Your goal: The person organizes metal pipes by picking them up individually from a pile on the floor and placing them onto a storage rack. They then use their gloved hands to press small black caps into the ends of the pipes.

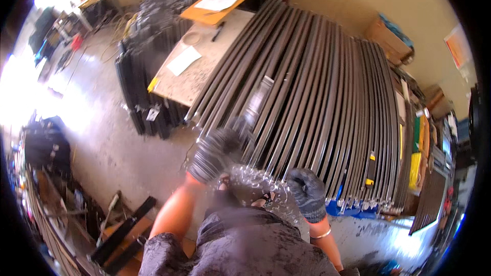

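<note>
My left hand (217, 154), in a dark grey knitted glove, is smeared by motion at the near left ends of a wide row of long dark metal bars (307, 82). A flat silvery strip-like piece (260, 98) reaches away from its fingers over the bars. It is blurred too, and the hand appears closed on its near end; its exact kind does not show. At the near ends of the middle bars, my right hand (306, 189) wears a matching glove. Its fingers are curled closed, and what they hold, if anything, is hidden.
Left of the bars, a board (204, 46) carries papers and an orange clipboard (215, 7). A yellow-and-black utility knife (370, 168) lies on the right-hand bars. Dark stacked profiles (135, 92) stand left of the board. A cardboard box (387, 38) sits by the wall.
</note>
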A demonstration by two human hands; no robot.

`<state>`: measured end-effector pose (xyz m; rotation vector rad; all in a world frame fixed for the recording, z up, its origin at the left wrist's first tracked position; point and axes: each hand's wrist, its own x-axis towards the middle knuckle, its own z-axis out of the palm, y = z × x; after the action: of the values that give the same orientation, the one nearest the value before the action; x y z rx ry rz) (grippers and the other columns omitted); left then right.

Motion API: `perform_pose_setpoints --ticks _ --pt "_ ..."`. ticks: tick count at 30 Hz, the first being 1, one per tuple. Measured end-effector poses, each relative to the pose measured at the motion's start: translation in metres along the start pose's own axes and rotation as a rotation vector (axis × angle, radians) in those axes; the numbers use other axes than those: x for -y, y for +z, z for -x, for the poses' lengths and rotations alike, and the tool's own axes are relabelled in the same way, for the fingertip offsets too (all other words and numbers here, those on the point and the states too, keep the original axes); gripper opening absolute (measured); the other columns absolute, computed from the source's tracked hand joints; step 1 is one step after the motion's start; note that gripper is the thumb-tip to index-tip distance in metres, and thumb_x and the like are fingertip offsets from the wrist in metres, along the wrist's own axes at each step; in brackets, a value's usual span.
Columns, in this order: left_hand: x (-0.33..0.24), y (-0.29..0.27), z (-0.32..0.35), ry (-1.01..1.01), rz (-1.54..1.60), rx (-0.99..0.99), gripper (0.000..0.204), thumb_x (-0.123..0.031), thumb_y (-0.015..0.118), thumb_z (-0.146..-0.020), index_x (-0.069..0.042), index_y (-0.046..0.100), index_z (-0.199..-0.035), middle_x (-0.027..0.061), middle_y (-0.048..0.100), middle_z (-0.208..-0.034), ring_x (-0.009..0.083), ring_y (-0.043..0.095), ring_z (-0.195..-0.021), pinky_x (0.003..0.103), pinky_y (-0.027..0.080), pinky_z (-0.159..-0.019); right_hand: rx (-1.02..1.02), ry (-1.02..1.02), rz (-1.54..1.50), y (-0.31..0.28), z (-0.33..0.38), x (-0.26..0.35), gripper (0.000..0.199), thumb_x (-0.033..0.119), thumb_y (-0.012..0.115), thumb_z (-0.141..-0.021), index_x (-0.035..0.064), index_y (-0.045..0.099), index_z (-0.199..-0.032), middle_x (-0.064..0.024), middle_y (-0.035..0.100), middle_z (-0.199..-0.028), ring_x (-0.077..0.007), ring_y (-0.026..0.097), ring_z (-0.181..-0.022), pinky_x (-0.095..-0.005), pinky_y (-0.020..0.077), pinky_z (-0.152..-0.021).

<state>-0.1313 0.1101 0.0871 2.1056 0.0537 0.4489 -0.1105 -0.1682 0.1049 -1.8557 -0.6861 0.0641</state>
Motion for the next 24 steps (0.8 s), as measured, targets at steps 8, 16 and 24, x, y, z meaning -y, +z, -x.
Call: perform_pose_setpoints --ticks 8,16,24 --pt "-0.084 0.023 0.090 -0.277 0.676 0.106 0.050 0.004 0.069 -0.075 -0.005 0.054 -0.122 0.0089 0.061 -0.111 0.0167 0.060 -0.093 0.030 0.048 -0.083 0.419 0.412 -0.577 0.053 -0.013 0.025 0.037 0.009 0.072 -0.077 0.0055 0.056 -0.111 -0.0045 0.060 -0.102 -0.0151 0.057 -0.094 -0.0309 0.0477 -0.083" --pt "0.043 -0.037 0.094 -0.602 0.802 -0.433 0.026 -0.006 0.063 -0.085 -0.002 0.059 -0.111 0.0045 0.065 -0.093 0.0142 0.062 -0.084 0.025 0.051 -0.069 0.154 0.442 -0.342 0.079 0.009 0.006 0.016 0.006 0.065 -0.079 0.0061 0.056 -0.092 -0.0038 0.059 -0.081 -0.0175 0.057 -0.067 -0.0294 0.0483 -0.061" --pt "0.239 -0.028 0.047 -0.349 0.996 0.010 0.080 -0.007 0.075 -0.075 -0.004 0.029 -0.140 0.0102 0.044 -0.135 0.0176 0.045 -0.118 0.028 0.040 -0.094 -0.412 0.838 -1.274 0.115 0.042 0.011 0.026 0.028 0.056 -0.089 0.0020 0.057 -0.083 -0.0116 0.058 -0.080 -0.0239 0.056 -0.073 -0.0334 0.0503 -0.064"
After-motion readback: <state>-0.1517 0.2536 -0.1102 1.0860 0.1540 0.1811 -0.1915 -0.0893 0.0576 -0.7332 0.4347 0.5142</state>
